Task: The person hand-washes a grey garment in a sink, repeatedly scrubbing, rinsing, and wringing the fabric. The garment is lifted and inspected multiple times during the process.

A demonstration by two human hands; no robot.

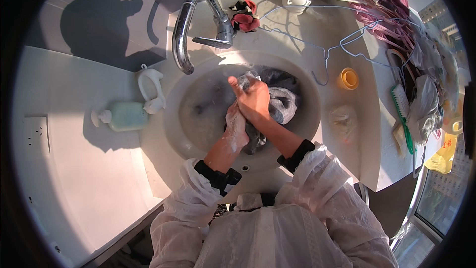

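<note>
Above an oval white washbasin (316, 119) with cloudy, sudsy water, my two hands press together at the wrists and palms. My right hand (254, 98) lies over the other and is closed around a soapy bunch of grey cloth (284, 106), with foam at its top. Coated in lather, my left hand (236, 124) grips the cloth from beneath; its fingers are mostly hidden. Part of the cloth hangs into the basin below my wrists. Darker wet fabric (277, 76) soaks at the basin's far right side.
A chrome faucet (182, 37) arches over the basin's back left. To the left are a green pump bottle (128, 116) and a white plastic holder (152, 89). On the right lie a blue wire hanger (327, 56), an orange cup (348, 78), pink hangers (375, 15) and a green brush (401, 115).
</note>
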